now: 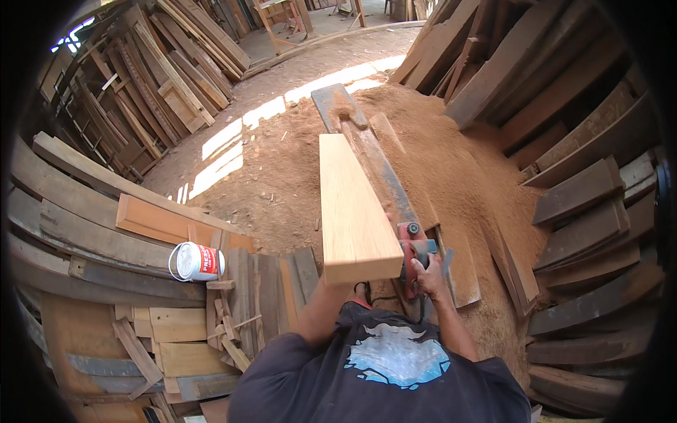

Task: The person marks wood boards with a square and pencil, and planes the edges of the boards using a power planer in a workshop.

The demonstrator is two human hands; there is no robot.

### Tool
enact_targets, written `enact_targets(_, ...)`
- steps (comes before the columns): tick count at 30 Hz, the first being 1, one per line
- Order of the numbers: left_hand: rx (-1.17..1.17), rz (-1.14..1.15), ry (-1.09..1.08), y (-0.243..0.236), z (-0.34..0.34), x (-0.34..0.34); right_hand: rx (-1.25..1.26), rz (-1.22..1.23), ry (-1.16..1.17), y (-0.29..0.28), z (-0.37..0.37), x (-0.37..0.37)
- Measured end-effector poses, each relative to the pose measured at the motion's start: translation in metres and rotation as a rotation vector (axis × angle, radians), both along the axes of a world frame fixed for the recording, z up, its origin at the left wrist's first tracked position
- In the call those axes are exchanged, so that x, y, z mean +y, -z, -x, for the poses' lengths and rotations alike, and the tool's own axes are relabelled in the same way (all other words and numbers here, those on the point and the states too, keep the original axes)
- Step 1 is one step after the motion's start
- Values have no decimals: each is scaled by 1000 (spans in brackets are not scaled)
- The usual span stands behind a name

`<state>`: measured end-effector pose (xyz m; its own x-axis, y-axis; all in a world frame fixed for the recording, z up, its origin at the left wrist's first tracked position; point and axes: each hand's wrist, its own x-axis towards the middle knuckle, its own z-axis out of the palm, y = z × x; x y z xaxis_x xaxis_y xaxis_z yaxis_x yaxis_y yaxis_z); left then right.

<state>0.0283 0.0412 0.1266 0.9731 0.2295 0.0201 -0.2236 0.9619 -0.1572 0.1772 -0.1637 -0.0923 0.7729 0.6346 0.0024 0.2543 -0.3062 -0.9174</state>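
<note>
A thick, pale squared timber points away from me, its near end broad and close to my chest. My left forearm runs up behind that near end, and the timber hides the left hand and its fingers. Just right of the timber is a red and blue electric planer. My right hand is closed round the planer's rear part. Beneath the timber and planer lies a long, worn, dusty plank with a notch in its far end.
Sawdust covers the ground to the right, with loose boards lying in it. Stacked planks line the right side. A white bucket with a red label stands on boards at left. More boards lean at the far left.
</note>
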Motion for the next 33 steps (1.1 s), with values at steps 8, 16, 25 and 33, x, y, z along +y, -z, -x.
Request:
enact_targets(8,193,-171,-209,65,95,-14,60,993,-461,-25,18,-112)
enact_targets(16,442,-316,-161,66,77,-5,-46,1172,-500,28,55,-163)
enact_targets(25,777,-735,-79,58,108,10,-244,905,98,-28,27,-123)
enact_targets(33,821,-840,20,7,93,-10,-265,-130,152,-159,-37,-3)
